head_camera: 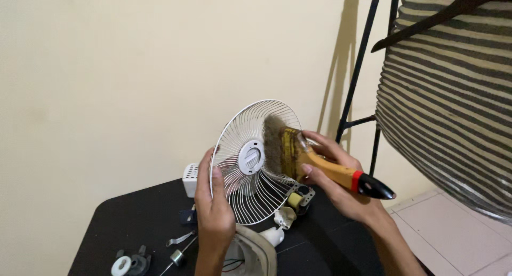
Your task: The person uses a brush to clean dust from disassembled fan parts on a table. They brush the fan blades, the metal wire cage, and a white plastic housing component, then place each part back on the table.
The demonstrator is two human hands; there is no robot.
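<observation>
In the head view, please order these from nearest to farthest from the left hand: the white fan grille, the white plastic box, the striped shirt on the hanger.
1. White fan grille: held by the left hand.
2. White plastic box: on the table, just behind.
3. Striped shirt: far right, hanging.

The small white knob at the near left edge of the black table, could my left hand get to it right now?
Probably not yet: the left hand is gripping the fan grille, though the white knob lies uncovered below it.

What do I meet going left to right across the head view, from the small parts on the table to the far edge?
White round cap → left hand → white wire fan guard → paintbrush held in the right hand → black metal stand → striped garment on a hanger.
</observation>
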